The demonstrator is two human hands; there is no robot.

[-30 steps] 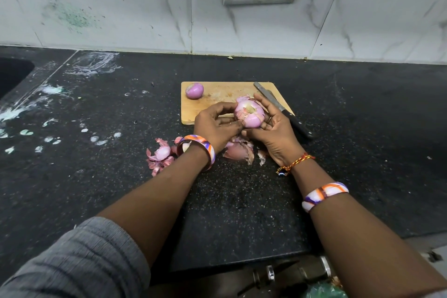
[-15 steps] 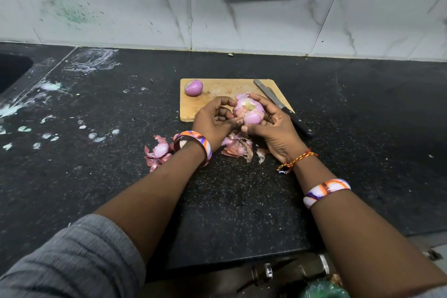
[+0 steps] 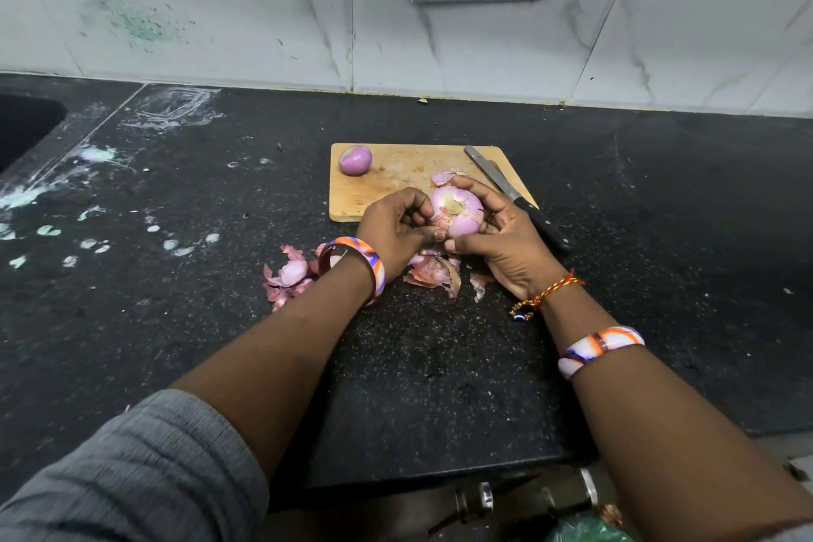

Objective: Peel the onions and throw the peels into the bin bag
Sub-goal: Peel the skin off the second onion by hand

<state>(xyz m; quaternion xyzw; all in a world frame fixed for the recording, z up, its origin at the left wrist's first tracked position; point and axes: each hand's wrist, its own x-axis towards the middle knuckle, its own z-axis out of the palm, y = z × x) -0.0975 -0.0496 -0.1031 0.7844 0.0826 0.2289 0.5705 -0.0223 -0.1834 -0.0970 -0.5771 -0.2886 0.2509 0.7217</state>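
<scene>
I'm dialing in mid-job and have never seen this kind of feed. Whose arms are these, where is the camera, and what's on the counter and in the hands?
There is no robot: a person works with bare hands, and one wide camera on their head looks down at them. The right hand cradles an onion, while the left hand pinches its skin to peel it. Behind lies a wooden cutting board with one peeled onion and a knife that runs off its right edge. Loose peels lie on the black counter near the wrists. Something green shows at the bottom edge; I cannot tell whether it is the bin bag.
</scene>
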